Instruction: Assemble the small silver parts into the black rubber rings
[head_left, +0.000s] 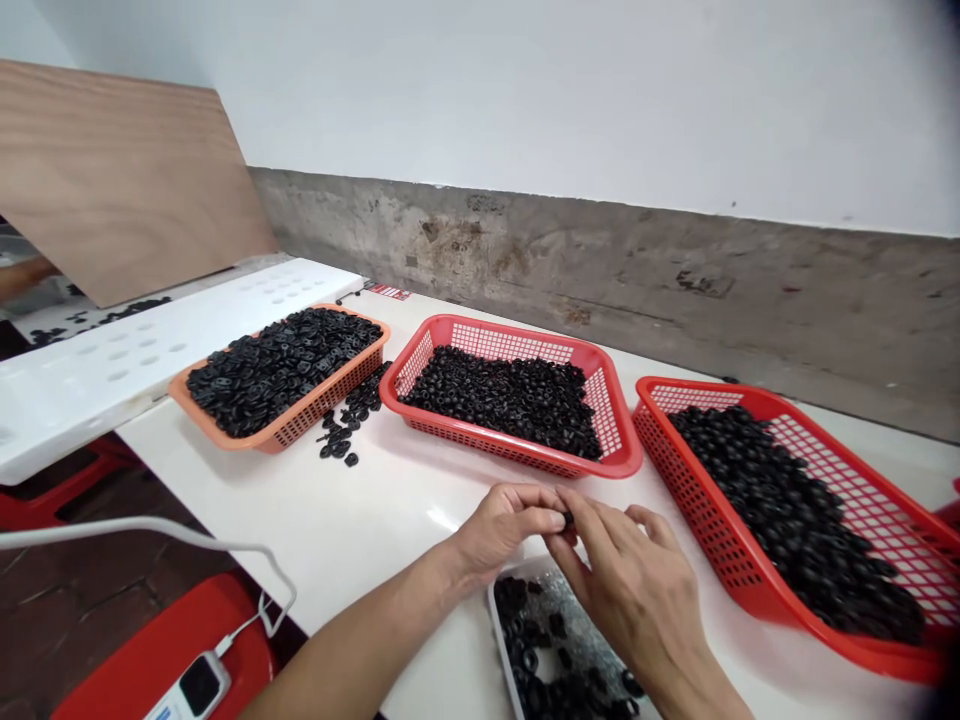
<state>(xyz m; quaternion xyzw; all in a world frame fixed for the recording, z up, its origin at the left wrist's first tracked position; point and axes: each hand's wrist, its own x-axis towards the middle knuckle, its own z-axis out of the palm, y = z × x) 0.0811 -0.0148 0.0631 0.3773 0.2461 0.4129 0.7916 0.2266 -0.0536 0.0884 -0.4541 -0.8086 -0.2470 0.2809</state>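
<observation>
My left hand (506,530) and my right hand (634,575) meet above the near part of the table. Their fingertips pinch one small black part (568,518), mostly covered by the fingers, so its exact shape is hidden. Just below the hands lies a white tray (504,640) holding loose black rings and small black pieces. Behind them stands a red basket (510,462) filled with small black rings. To the right, another red basket (697,530) contains rounded black pieces. An orange basket (289,430) at the left is heaped with flat black pieces that have holes.
Several black pieces (341,435) lie loose beside the orange basket. A white panel (97,370) and a wooden board (127,180) stand at the left. A white cable (187,530) runs to a device (199,685) over a red stool (217,620). Another person's arm (26,277) shows far left.
</observation>
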